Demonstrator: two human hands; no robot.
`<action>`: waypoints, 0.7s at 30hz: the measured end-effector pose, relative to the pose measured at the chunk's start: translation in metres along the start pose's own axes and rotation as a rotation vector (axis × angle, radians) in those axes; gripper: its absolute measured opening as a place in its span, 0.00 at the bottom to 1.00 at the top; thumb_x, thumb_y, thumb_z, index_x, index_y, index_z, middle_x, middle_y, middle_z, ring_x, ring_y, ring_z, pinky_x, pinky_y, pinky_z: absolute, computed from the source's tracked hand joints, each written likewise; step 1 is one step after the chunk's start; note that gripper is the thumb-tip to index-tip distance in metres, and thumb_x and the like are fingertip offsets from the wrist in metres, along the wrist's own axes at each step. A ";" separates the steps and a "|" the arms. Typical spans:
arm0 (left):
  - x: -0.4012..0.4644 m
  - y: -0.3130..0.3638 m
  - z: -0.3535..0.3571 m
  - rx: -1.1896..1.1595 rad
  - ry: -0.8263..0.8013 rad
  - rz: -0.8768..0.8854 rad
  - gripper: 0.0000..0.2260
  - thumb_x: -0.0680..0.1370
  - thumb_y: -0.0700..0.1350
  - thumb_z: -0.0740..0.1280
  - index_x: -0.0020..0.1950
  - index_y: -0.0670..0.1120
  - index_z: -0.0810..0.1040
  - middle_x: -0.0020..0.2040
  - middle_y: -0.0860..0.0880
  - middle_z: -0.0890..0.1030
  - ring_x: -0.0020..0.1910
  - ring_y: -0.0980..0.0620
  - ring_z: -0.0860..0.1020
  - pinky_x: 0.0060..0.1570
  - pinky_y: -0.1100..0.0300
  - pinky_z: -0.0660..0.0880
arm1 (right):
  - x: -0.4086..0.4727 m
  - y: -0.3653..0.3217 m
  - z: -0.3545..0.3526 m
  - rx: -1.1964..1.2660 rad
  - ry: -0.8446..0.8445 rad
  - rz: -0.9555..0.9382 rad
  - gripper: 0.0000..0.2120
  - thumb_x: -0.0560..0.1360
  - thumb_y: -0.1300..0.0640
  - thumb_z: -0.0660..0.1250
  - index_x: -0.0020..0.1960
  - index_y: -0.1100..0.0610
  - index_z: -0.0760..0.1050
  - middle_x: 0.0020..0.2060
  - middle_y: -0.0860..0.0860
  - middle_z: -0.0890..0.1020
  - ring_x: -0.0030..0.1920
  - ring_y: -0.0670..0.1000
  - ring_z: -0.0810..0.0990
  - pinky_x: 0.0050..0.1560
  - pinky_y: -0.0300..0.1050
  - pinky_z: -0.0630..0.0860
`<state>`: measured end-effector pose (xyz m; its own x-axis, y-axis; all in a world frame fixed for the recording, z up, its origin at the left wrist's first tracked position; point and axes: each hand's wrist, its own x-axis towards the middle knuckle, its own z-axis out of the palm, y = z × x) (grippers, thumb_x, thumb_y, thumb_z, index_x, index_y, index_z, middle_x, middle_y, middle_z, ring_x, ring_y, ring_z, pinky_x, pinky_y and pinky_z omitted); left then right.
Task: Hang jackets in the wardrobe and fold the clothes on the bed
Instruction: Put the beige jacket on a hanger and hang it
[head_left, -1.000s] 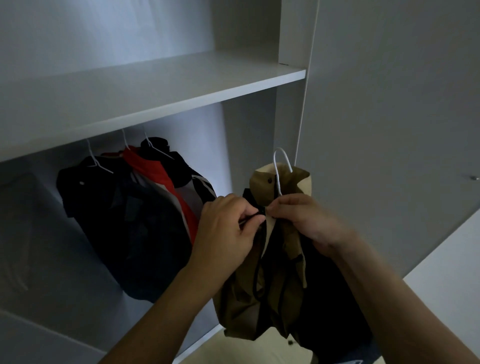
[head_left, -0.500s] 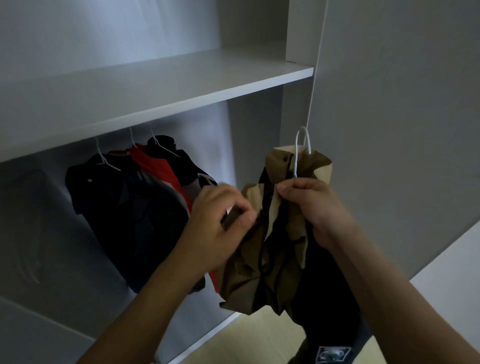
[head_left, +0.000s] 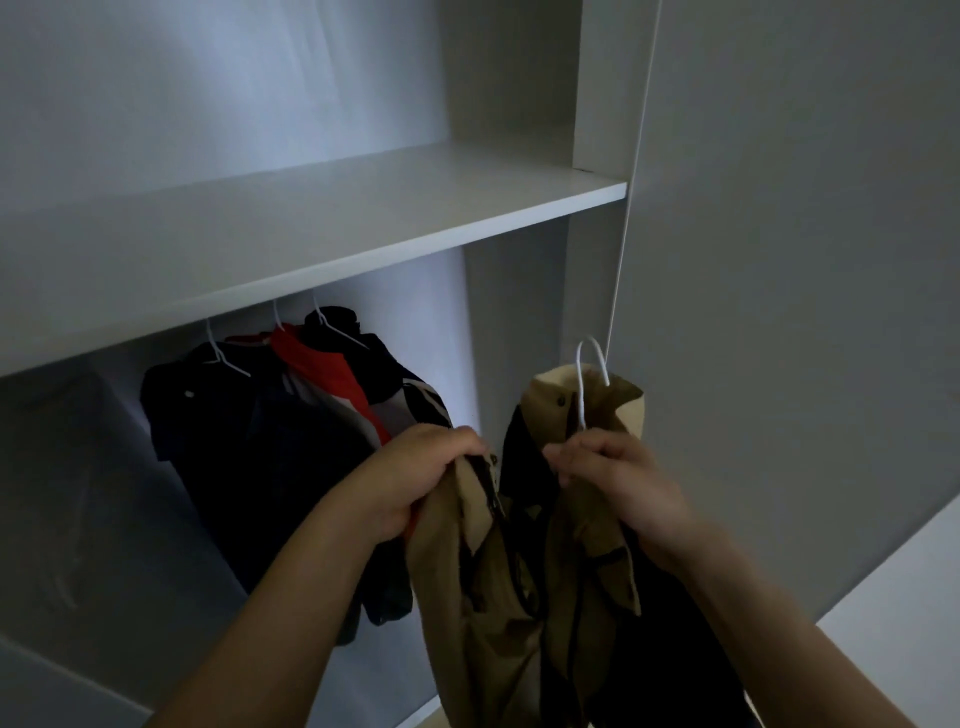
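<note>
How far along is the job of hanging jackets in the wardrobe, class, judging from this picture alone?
Done: three garments already hang on white hangers under the shelf. In hand: the tan jacket sits on a white hanger; the left hand grips its front edge, and the right hand holds it below the hook. Left: hooking it inside. The bed is not in view.

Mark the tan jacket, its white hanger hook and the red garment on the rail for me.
tan jacket (head_left: 483, 597), head view, on the front panel below the left hand.
white hanger hook (head_left: 589, 358), head view, on the hook's curve.
red garment (head_left: 322, 358), head view, on its shoulder.
</note>
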<state>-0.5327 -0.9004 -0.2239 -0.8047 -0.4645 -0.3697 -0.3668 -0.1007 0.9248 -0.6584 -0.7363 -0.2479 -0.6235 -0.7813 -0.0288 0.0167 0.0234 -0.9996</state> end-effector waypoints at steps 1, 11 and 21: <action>0.000 0.000 0.000 0.041 0.037 0.011 0.11 0.73 0.46 0.68 0.45 0.39 0.81 0.43 0.38 0.78 0.42 0.43 0.77 0.46 0.53 0.72 | -0.003 0.001 0.001 -0.018 -0.035 0.009 0.15 0.75 0.56 0.70 0.31 0.59 0.78 0.32 0.49 0.78 0.38 0.48 0.78 0.45 0.42 0.73; 0.004 -0.014 0.019 -0.118 0.252 0.043 0.12 0.82 0.49 0.61 0.45 0.46 0.81 0.42 0.43 0.80 0.45 0.43 0.79 0.48 0.51 0.74 | 0.004 0.009 0.016 -0.612 -0.136 0.018 0.06 0.77 0.44 0.65 0.46 0.44 0.79 0.51 0.43 0.73 0.52 0.44 0.74 0.57 0.43 0.76; 0.002 -0.004 0.015 -0.256 0.263 0.062 0.17 0.81 0.44 0.62 0.34 0.44 0.81 0.33 0.43 0.79 0.34 0.47 0.78 0.38 0.56 0.73 | 0.016 0.007 0.024 -0.667 -0.019 -0.069 0.12 0.71 0.39 0.69 0.46 0.45 0.74 0.49 0.42 0.70 0.51 0.44 0.72 0.50 0.40 0.74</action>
<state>-0.5399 -0.8880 -0.2297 -0.6620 -0.6836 -0.3073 -0.1654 -0.2666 0.9495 -0.6489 -0.7636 -0.2554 -0.5923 -0.8052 0.0289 -0.5128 0.3490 -0.7844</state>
